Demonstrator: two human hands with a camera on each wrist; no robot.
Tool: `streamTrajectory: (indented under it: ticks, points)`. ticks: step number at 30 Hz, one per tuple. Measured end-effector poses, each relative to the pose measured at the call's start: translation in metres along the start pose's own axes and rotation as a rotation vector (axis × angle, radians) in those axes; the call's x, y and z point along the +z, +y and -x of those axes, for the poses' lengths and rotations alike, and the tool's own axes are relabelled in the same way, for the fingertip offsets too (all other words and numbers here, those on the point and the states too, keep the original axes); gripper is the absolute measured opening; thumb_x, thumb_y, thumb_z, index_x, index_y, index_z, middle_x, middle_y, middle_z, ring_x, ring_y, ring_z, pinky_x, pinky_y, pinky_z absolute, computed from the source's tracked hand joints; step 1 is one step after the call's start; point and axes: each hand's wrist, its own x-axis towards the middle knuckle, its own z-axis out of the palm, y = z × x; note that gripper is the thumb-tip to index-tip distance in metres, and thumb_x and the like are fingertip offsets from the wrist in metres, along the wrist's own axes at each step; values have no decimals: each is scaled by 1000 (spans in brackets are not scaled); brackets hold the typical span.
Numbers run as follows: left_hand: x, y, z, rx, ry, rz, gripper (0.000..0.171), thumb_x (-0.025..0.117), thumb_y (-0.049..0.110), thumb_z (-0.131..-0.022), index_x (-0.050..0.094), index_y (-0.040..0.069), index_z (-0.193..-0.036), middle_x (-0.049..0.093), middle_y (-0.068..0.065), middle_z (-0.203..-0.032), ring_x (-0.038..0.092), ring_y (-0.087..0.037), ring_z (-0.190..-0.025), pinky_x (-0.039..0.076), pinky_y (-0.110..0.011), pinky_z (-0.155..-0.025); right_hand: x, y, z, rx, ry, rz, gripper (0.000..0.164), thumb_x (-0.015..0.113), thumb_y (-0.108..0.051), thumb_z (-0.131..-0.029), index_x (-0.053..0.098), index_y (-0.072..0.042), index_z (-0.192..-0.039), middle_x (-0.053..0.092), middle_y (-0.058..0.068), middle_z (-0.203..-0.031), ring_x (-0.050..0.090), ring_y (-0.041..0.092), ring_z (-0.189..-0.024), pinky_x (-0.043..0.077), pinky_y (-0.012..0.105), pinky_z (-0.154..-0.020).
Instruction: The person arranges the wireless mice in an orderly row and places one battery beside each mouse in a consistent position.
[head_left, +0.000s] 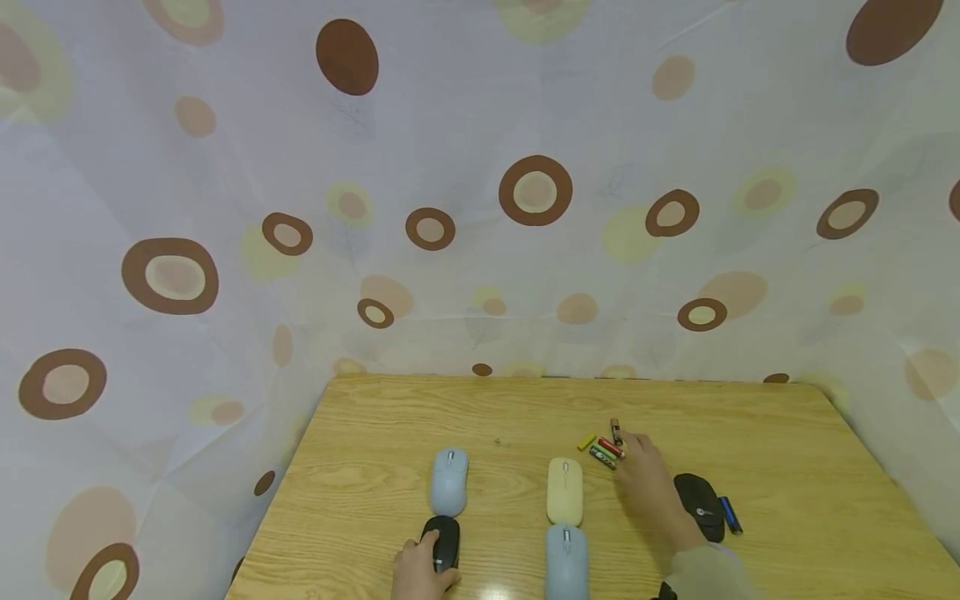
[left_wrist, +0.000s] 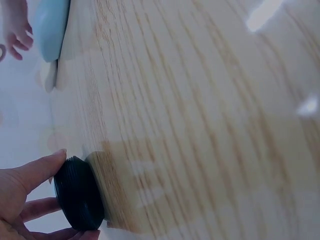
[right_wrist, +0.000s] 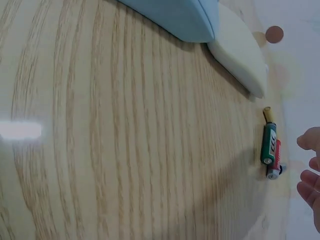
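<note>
left hand [head_left: 417, 571] — thumb and fingers gripping the black mouse [head_left: 446, 540] by its sides | right hand [head_left: 647, 482] — fingers loose and parted, just beside the batteries [head_left: 603, 457] | blue mouse [head_left: 449, 483] just beyond the black mouse | yellow mouse [head_left: 565, 492] and second blue mouse [head_left: 567, 567] end to end, between the hands

A rounded black computer mouse [head_left: 448, 537] rests on the desk [head_left: 360, 467], gripped by the left hand [head_left: 418, 570]. Near the right hand [head_left: 645, 473] lie a copper-ended black battery [head_left: 616, 431], red battery [head_left: 611, 447], green battery [head_left: 602, 457] and yellow battery [head_left: 587, 442], all cylindrical.
</note>
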Motion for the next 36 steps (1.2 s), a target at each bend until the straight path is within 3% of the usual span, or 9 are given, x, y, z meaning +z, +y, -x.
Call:
streamTrajectory:
  ticks: [5, 12, 20, 36]
  points:
    - [0, 0, 0, 0, 1, 4, 53, 81, 17, -66, 60, -1, -111, 55, -24, -87, 55, -40, -79, 47, -50, -67, 18, -5, -6, 5, -46, 26, 44, 61, 1, -81, 48, 4, -122, 47, 26, -114, 51, 41, -102, 45, 51, -80]
    - [0, -1, 0, 2, 7, 7, 52, 81, 16, -65, 60, -1, -110, 55, -24, -87, 54, -41, -79, 46, -50, -67, 25, -16, -14, -3, -132, 58, 43, 60, 4, -82, 47, 6, -123, 47, 25, -112, 48, 42, -104, 44, 50, -83]
    - [0, 0, 1, 6, 12, -2, 53, 81, 17, -65, 61, -1, -110, 55, -25, -88, 55, -41, -79, 46, -50, -67, 32, -16, -15, -47, -134, 136, 28, 57, 5, -84, 54, 8, -112, 50, 19, -102, 52, 36, -94, 47, 45, -79]
    - [1, 0, 0, 0, 12, 9, 53, 81, 16, -65, 60, -1, -111, 55, -25, -87, 54, -41, -80, 46, -51, -67, 28, -18, -15, -56, -162, 195, 21, 56, 6, -85, 58, 6, -105, 53, 25, -104, 53, 42, -98, 45, 49, -82]
